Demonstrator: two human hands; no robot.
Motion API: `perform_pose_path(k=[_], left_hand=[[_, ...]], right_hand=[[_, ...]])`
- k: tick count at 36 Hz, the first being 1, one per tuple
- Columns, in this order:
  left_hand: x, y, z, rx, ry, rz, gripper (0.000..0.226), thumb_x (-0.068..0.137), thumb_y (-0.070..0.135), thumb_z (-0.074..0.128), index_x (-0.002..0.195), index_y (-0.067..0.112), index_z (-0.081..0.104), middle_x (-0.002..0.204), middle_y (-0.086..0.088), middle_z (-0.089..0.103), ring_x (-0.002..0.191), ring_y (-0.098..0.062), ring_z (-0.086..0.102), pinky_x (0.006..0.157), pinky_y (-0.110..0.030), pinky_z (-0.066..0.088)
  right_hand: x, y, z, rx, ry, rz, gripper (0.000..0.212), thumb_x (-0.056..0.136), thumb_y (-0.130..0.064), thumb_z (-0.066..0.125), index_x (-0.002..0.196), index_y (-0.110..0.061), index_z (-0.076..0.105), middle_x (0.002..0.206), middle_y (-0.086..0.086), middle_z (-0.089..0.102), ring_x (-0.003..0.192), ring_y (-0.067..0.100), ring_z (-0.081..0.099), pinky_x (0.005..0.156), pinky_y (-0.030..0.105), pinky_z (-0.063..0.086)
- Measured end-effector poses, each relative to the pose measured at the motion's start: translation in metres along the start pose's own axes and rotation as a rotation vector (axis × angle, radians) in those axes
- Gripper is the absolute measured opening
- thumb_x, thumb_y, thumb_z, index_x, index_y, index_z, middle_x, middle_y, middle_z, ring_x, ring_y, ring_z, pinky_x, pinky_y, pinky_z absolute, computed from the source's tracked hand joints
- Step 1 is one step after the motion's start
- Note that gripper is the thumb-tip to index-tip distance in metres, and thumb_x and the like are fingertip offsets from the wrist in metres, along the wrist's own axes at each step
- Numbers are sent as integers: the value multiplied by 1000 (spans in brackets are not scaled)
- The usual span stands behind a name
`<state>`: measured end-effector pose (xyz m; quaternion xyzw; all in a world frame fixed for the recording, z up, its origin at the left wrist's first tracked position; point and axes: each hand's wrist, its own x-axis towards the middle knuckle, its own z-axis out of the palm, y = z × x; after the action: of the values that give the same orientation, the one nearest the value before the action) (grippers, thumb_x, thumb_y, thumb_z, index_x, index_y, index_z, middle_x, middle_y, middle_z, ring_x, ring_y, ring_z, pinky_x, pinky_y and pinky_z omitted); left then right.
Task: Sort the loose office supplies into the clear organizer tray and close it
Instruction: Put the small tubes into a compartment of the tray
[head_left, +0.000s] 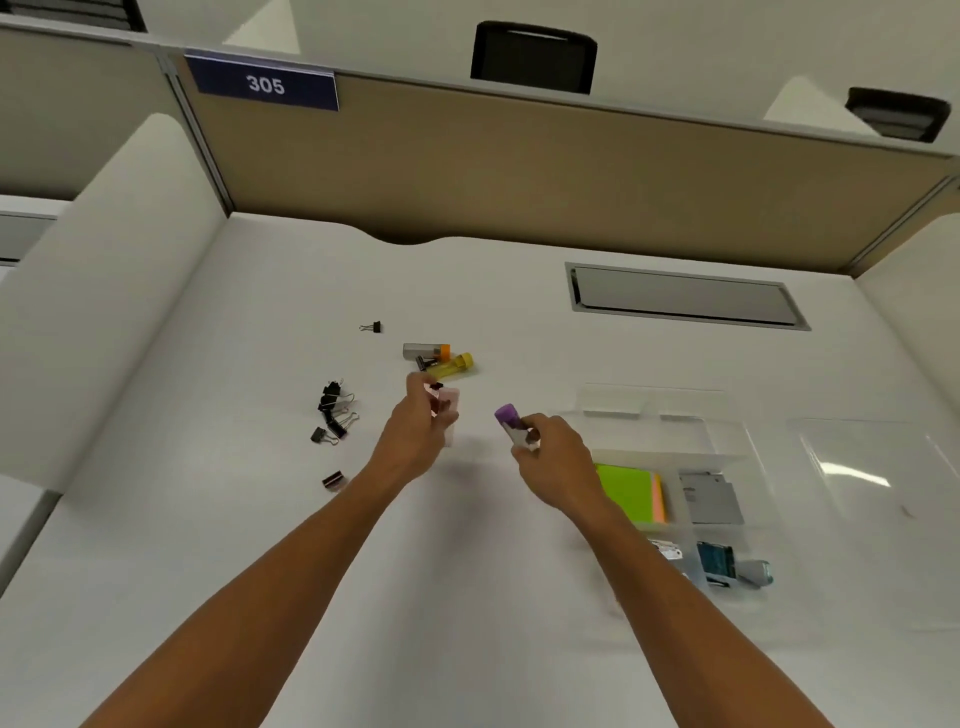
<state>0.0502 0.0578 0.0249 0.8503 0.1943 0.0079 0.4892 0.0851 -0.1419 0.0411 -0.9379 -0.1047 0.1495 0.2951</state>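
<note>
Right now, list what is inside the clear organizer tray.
In the clear organizer tray: green sticky notes over an orange pad, a grey flat item, a teal-and-grey object and a small white item. The right forearm covers its near-left edge.

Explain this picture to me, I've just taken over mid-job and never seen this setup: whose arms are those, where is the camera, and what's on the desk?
There is no machine: one camera worn on a person's head looks down at their two bare arms over a white desk.

The left hand holds a small pinkish item, too blurred to name. The right hand grips a tube with a purple cap.

Loose on the desk: a cluster of black binder clips, one clip alone farther back, an orange-capped tube and a yellow one.

At right lies the clear organizer tray, open, already holding green sticky notes and other small supplies.
</note>
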Motion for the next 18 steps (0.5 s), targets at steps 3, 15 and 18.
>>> perform_pose_path(k=[3,15,18], left_hand=[[-10,22,11,-39,8,28,53,99,15,49,144,29,24,117,0,52,98,-24,60,88,-39,52],[-32,99,76,-263,40,49,21,85,17,70,102,20,56,99,2,66,80,-13,70,73,-28,59],[-30,114,95,-236,26,50,25,84,12,68,104,20,57,100,-2,63,86,-19,67,70,-26,55]], right_hand=[[0,16,-20,65,41,-28,33,89,-21,62,122,-24,60,109,-1,56,92,19,59,77,31,44],[1,81,-92,180,168,-38,35,94,-18,62,129,-20,57,113,0,59,88,16,62,77,27,44],[2,97,-102,190,176,-27,35,94,-19,62,129,-19,57,112,1,59,88,17,62,76,30,46]])
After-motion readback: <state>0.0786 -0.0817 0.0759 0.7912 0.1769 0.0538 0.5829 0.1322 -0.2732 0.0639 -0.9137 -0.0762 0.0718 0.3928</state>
